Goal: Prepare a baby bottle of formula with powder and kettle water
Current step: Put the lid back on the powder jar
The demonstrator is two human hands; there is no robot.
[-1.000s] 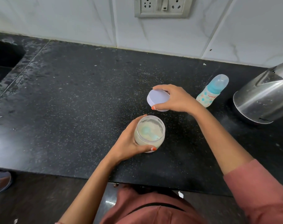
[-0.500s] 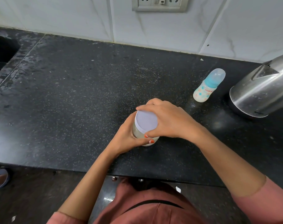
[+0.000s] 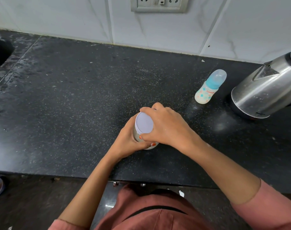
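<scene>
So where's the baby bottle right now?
In the head view the baby bottle stands on the right of the black counter, just left of the steel kettle.

I see a black speckled counter, dusty with pale specks and streaked at its left end. A jar, its lid on, stands towards the front edge. Further back on the right stands a bottle, and near it a kettle on a dark base.
</scene>
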